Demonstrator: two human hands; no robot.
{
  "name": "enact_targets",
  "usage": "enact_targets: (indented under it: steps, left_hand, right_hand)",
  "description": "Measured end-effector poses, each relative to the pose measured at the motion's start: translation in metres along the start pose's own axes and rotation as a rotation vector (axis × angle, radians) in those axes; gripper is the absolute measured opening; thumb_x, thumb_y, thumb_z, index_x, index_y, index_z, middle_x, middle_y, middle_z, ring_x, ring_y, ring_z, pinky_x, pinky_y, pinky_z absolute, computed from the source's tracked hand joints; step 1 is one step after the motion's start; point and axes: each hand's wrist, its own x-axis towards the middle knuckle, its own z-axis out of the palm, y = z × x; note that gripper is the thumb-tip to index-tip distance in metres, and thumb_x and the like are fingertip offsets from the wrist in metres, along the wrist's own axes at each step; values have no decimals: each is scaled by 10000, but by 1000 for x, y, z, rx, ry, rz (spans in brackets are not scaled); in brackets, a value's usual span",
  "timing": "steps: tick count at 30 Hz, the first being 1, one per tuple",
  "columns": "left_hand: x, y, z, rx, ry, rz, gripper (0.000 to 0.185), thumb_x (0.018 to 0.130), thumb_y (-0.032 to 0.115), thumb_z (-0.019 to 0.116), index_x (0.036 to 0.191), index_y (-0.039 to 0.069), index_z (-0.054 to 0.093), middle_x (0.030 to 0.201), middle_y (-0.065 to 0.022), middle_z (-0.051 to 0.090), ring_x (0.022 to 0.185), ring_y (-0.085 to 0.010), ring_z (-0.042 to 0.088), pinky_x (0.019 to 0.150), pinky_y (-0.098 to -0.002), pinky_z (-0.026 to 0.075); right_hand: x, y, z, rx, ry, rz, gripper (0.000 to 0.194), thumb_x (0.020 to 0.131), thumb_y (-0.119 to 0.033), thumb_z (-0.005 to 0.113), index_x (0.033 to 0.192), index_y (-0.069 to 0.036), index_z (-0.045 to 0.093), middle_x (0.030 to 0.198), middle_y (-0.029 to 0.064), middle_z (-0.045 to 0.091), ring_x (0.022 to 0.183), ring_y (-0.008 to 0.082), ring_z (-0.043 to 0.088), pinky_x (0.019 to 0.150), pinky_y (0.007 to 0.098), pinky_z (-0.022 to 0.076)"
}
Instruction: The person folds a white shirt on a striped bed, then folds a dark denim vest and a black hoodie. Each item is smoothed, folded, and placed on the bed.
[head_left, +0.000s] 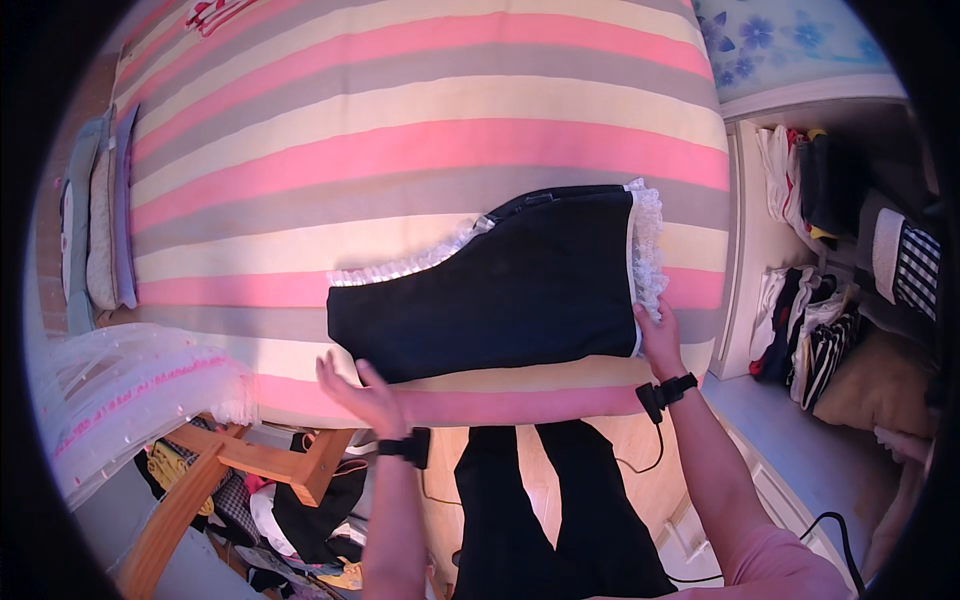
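Observation:
A black garment with white trim (495, 292) lies folded flat near the front edge of a bed with a striped pink, cream and grey sheet (420, 165). White lace ruffle (647, 240) runs down its right end, and a gathered white band (412, 264) follows its curved upper left edge. My right hand (660, 334) has its fingers on the lower right corner, at the lace. My left hand (364, 394) is beside the lower left corner, fingers apart; whether it touches the cloth I cannot tell. Both wrists wear black straps with small devices.
Pillows or cushions (105, 217) stand at the bed's left end. A wooden frame (247, 457) and sheer white netting (150, 382) are at lower left, above piled clothes (300, 517). An open cabinet (739, 247) with folded clothes (806, 322) stands at right. Black cables hang near both wrists.

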Motion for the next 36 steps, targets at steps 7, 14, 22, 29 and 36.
enact_targets:
  steps: [7, 14, 22, 29, 36]
  left_hand:
    - [-87, 135, 105, 124, -741, 409, 761, 1045, 412, 591, 1679, 118, 290, 1756, -229, 156, 1634, -380, 141, 1299, -586, 101]
    - [-79, 108, 82, -242, -795, 344, 641, 1107, 311, 461, 1667, 49, 287, 1760, -227, 143, 1630, -387, 145, 1318, -510, 98]
    - [-137, 50, 23, -1148, -685, -503, 497, 1128, 339, 436, 1515, 31, 481, 1545, -174, 521, 1455, -302, 488, 1206, -421, 385]
    - [-145, -32, 19, -1447, -483, -938, 388, 1144, 259, 455, 1482, 68, 467, 1464, -78, 531, 1373, -209, 509, 1146, -374, 431]
    - [-48, -15, -14, -1115, -96, -1351, 499, 1053, 295, 692, 1451, 38, 533, 1432, -60, 584, 1264, -183, 590, 1058, -346, 480]
  right_hand:
    - [-16, -35, -24, 179, -284, 251, 434, 963, -86, 735, 1372, -42, 597, 1195, 26, 695, 1068, 125, 645, 936, 305, 516]
    - [-69, -140, 18, 373, -238, 240, 432, 949, -49, 688, 1368, -46, 583, 1109, 16, 681, 975, 126, 636, 859, 301, 513]
    - [-176, -216, 212, -123, -549, -316, 857, 953, -96, 597, 1657, 24, 124, 1314, 294, 603, 962, 438, 708, 857, 542, 567]
    - [-181, -161, 322, -430, -844, -513, 791, 963, -187, 645, 1614, 62, 273, 1453, 279, 512, 1196, 436, 636, 1012, 438, 539]
    - [-137, -110, 239, -777, -356, -946, 605, 976, -261, 662, 1551, -126, 533, 1682, 171, 364, 1583, 378, 280, 1283, 566, 184]
